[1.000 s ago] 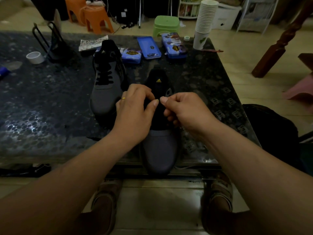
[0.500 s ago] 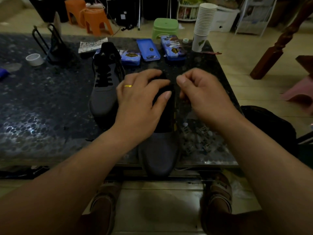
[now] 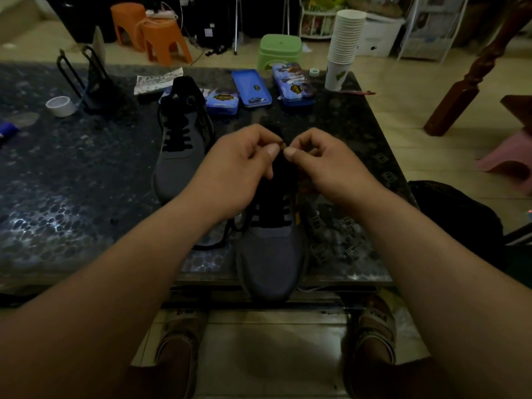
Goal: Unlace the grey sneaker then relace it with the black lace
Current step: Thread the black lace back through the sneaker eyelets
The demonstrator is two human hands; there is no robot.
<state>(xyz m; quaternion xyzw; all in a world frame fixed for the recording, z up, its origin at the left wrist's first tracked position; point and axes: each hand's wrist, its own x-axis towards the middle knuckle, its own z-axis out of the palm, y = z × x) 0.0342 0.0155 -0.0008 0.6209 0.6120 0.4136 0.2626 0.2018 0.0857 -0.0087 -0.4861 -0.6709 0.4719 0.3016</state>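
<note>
A grey sneaker (image 3: 270, 263) lies on the dark stone table (image 3: 72, 197), its toe over the near edge. A black lace (image 3: 221, 240) crosses its lower eyelets and one loose length trails off to the left of the shoe. Above the tongue, my left hand (image 3: 236, 171) and my right hand (image 3: 325, 165) meet, thumb tips almost touching. Both pinch the black lace between thumb and forefinger. The upper part of the shoe is hidden under my hands.
A second grey sneaker (image 3: 181, 148), laced in black, stands to the left. Blue tins (image 3: 252, 87), a stack of paper cups (image 3: 344, 47), a tape roll (image 3: 61, 106) and a black wire stand (image 3: 86, 79) sit farther back. Stools stand on the floor beyond.
My hands, spread apart over the tongue half a second ago, have come together above the shoe. The loose lace now shows at the shoe's left side.
</note>
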